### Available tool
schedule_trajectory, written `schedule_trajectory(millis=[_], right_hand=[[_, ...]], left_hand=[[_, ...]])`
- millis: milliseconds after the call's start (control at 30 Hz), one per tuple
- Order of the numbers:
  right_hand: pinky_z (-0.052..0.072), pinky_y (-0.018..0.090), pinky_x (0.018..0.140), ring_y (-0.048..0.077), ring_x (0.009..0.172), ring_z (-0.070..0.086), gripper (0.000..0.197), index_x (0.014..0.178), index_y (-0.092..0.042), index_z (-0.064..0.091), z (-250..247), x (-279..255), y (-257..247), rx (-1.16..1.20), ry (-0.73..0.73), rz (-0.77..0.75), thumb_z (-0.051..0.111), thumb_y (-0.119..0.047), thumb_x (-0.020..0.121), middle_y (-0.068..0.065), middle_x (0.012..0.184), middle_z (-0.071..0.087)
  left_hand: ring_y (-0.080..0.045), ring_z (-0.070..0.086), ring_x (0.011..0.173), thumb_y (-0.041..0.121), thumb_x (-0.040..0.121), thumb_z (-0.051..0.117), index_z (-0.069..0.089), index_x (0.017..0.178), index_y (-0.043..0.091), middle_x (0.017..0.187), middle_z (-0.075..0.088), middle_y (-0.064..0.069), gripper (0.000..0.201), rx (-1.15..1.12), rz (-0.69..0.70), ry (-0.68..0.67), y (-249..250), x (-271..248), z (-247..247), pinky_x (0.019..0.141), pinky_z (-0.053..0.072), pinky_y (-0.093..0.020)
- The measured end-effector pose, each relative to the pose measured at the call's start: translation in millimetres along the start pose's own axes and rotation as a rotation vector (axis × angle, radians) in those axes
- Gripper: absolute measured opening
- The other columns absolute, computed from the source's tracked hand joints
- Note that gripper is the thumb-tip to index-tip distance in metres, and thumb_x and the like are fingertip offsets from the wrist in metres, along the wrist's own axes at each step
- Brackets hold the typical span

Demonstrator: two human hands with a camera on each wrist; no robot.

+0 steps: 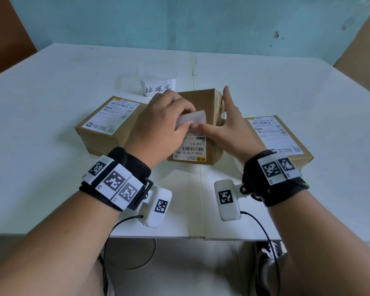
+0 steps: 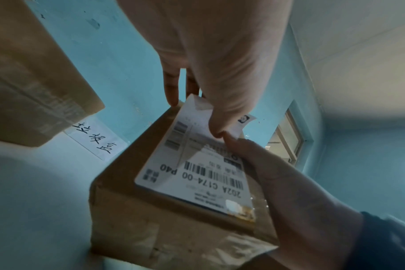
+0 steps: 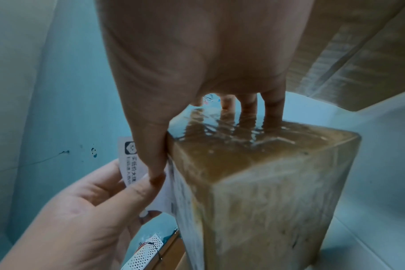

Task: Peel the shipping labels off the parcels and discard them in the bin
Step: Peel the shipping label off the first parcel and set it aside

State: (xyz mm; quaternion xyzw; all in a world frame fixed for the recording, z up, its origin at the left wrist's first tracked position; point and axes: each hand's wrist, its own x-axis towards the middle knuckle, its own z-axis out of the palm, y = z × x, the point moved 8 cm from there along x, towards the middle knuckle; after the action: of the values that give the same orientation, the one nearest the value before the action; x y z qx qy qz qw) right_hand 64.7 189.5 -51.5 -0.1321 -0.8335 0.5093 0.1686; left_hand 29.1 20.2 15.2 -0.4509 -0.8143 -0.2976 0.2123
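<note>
Three brown cardboard parcels lie on the white table (image 1: 51,99). The middle parcel (image 1: 203,99) carries a white shipping label (image 1: 192,149) whose far end is lifted and folded back toward me. My left hand (image 1: 185,122) pinches that lifted flap (image 2: 197,107) between thumb and fingers. My right hand (image 1: 223,119) steadies the parcel, with its thumb (image 2: 240,151) pressing on the stuck part of the label and its straight fingers (image 3: 273,104) flat against the taped right side (image 3: 254,142). The clear bin (image 1: 158,79) with a handwritten tag stands just behind the parcels.
A flat parcel (image 1: 98,135) with its label (image 1: 115,116) stuck on lies to the left. Another labelled parcel (image 1: 303,155) lies to the right, close to my right wrist. Brown cardboard panels stand at both back corners. The table's front edge is below my wrists.
</note>
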Motion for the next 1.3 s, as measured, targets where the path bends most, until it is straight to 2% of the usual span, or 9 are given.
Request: schedule_trajectory(millis=[100,167,233,300,433,733,1067,1167,1300], right_hand=[[0.041,0.056,0.121,0.025,0.151,0.043,0.162,0.16,-0.047,-0.025,9,-4,-3,0.023,-0.071,0.012,0.094,-0.076,0.054,0.004,0.164,0.033],[0.033,0.053,0.128,0.019,0.157,0.026,0.162,0.163,-0.037,-0.027,11,-9,-7,0.004,-0.105,0.009,0.1,-0.049,0.064,0.006,0.167,0.021],[0.027,0.049,0.13,0.015,0.156,0.018,0.153,0.166,-0.028,-0.02,10,-12,-11,-0.016,-0.097,-0.008,0.099,-0.031,0.072,0.008,0.165,0.016],[0.033,0.052,0.127,0.017,0.15,0.025,0.143,0.168,-0.029,-0.006,7,-12,-11,-0.009,-0.065,-0.013,0.099,-0.027,0.072,0.006,0.157,0.023],[0.048,0.052,0.115,0.018,0.135,0.045,0.126,0.161,-0.034,0.018,7,-12,-11,-0.014,-0.015,-0.019,0.092,-0.047,0.06,0.002,0.141,0.038],[0.055,0.058,0.104,0.033,0.129,0.059,0.117,0.147,-0.054,0.023,7,-6,-6,0.009,0.003,-0.001,0.091,-0.058,0.053,0.005,0.137,0.05],[0.055,0.059,0.104,0.032,0.13,0.058,0.118,0.15,-0.054,0.022,4,-7,-5,0.022,-0.004,0.03,0.091,-0.059,0.053,0.004,0.14,0.048],[0.056,0.058,0.104,0.027,0.134,0.053,0.124,0.156,-0.047,0.018,6,-9,-6,0.001,-0.014,0.024,0.088,-0.061,0.054,0.003,0.142,0.044],[0.055,0.057,0.106,0.024,0.136,0.05,0.125,0.16,-0.042,0.017,7,-10,-9,-0.015,-0.006,0.015,0.087,-0.057,0.057,0.004,0.142,0.041]], left_hand=[[-0.021,0.055,0.1,0.023,0.087,0.071,0.067,0.101,0.015,0.103,0.06,0.0,0.016,-0.005,-0.011,0.023,-1,0,-1,0.08,0.05,-0.036],[-0.021,0.055,0.098,0.023,0.088,0.07,0.066,0.097,0.014,0.1,0.061,-0.001,0.013,0.024,-0.028,0.051,-4,1,-4,0.078,0.049,-0.035],[-0.021,0.054,0.095,0.022,0.089,0.069,0.065,0.091,0.015,0.096,0.06,0.001,0.008,0.032,-0.035,0.065,-5,1,-6,0.075,0.049,-0.035],[-0.022,0.054,0.094,0.018,0.089,0.068,0.064,0.087,0.016,0.095,0.06,0.002,0.005,0.021,-0.029,0.051,-5,1,-5,0.074,0.05,-0.038],[-0.026,0.055,0.093,0.011,0.088,0.067,0.061,0.087,0.014,0.095,0.061,-0.002,0.007,-0.003,-0.012,-0.001,-4,1,1,0.075,0.05,-0.044],[-0.027,0.055,0.088,0.006,0.087,0.065,0.058,0.086,0.012,0.097,0.059,-0.004,0.009,-0.003,0.02,-0.023,1,1,1,0.07,0.049,-0.044],[-0.021,0.054,0.092,0.008,0.089,0.065,0.058,0.086,0.011,0.102,0.056,-0.003,0.008,-0.024,0.033,-0.017,4,0,-3,0.071,0.051,-0.043],[-0.021,0.054,0.104,0.012,0.086,0.067,0.067,0.091,0.014,0.109,0.055,-0.003,0.005,-0.001,-0.005,0.018,-4,2,-10,0.071,0.048,-0.033],[-0.018,0.049,0.115,0.013,0.082,0.076,0.064,0.109,0.023,0.124,0.047,0.0,0.031,0.03,-0.099,-0.034,-16,-1,-6,0.079,0.051,-0.033]])
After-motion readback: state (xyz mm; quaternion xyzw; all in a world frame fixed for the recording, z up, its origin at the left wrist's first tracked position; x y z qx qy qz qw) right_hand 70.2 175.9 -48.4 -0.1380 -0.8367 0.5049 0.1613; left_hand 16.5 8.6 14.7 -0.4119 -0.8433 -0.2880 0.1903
